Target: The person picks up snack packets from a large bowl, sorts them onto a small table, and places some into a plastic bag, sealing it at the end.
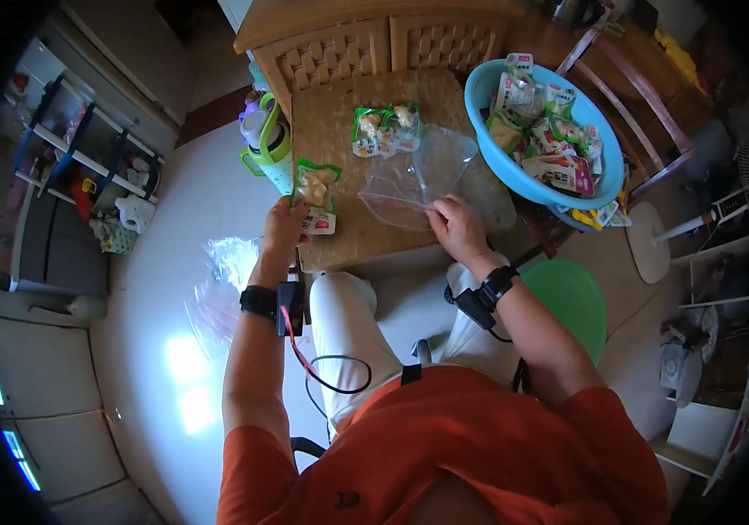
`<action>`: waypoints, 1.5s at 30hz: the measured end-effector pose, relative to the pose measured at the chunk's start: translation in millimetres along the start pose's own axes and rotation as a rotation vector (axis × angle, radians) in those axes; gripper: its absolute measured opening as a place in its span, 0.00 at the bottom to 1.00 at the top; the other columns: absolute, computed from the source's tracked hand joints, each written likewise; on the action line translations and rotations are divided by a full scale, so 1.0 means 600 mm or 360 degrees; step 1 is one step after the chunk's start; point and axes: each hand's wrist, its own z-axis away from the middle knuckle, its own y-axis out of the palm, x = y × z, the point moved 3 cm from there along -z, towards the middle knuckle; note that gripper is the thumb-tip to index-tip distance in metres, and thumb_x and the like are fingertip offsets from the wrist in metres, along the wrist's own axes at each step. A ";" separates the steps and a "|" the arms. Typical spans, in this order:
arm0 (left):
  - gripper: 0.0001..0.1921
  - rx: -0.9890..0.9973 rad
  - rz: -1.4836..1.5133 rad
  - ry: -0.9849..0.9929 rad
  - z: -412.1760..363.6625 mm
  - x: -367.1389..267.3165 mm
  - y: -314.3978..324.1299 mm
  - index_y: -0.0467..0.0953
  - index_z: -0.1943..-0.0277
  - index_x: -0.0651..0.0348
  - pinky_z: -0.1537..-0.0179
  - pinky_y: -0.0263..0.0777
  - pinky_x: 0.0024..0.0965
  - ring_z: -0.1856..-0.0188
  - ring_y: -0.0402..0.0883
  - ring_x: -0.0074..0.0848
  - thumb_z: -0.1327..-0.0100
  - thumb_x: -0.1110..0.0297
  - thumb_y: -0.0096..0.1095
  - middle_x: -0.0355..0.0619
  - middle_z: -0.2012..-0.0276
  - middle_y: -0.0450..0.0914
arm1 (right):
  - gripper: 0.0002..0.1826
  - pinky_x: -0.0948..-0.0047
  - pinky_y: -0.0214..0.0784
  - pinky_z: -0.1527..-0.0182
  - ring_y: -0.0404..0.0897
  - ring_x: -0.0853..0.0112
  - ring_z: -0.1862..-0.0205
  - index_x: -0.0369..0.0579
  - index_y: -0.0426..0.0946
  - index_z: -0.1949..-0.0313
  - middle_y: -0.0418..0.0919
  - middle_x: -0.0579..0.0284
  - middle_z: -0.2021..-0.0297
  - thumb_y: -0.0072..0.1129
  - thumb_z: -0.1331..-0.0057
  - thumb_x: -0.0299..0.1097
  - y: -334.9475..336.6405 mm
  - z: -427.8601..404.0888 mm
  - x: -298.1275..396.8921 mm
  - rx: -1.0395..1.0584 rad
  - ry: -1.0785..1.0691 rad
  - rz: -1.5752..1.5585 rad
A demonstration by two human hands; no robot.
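My left hand [287, 223] grips the edge of a green-edged clear food packet [315, 188] at the left side of the wooden table [348, 248]. A white printed packet part [319, 221] shows just below it. My right hand [456, 226] pinches the edge of a clear plastic zip bag [395, 193], which lies spread out on the table. Beyond the bag, side by side, lie green-edged packets [386, 130] with pale pieces inside. At the right, a light blue basin [513, 182] holds several printed food packets [559, 172].
A green-handled cup [276, 154] stands by the table's left edge. Clear plastic bags [220, 289] lie low on the left. A green round tub or stool [571, 305] is below on the right, near a wooden chair [643, 98]. A cable hangs from my left wrist.
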 end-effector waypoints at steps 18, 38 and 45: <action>0.23 0.0012 -0.1494 0.0433 -0.177 -0.173 0.245 0.79 0.57 0.57 0.57 0.73 0.41 0.58 0.80 0.43 0.49 0.49 0.64 0.53 0.62 0.81 | 0.03 0.60 0.65 0.72 0.73 0.58 0.74 0.48 0.71 0.74 0.70 0.57 0.78 0.57 0.45 0.29 -0.011 0.005 -0.022 -0.0018 -0.0103 0.0206; 0.22 -0.0149 -0.1291 0.0156 -0.241 -0.174 0.304 0.78 0.54 0.62 0.50 0.72 0.40 0.49 0.78 0.44 0.45 0.53 0.62 0.55 0.53 0.79 | 0.07 0.61 0.65 0.73 0.72 0.60 0.74 0.51 0.67 0.76 0.67 0.60 0.78 0.57 0.47 0.29 -0.012 0.006 -0.031 -0.0016 -0.0189 0.0327; 0.16 0.0108 -0.1462 0.0274 -0.288 -0.130 0.300 0.78 0.57 0.61 0.52 0.72 0.40 0.52 0.78 0.45 0.44 0.59 0.57 0.56 0.56 0.80 | 0.06 0.62 0.66 0.71 0.72 0.60 0.73 0.50 0.67 0.76 0.68 0.59 0.78 0.56 0.45 0.29 -0.010 0.008 -0.022 0.0007 -0.0163 0.0303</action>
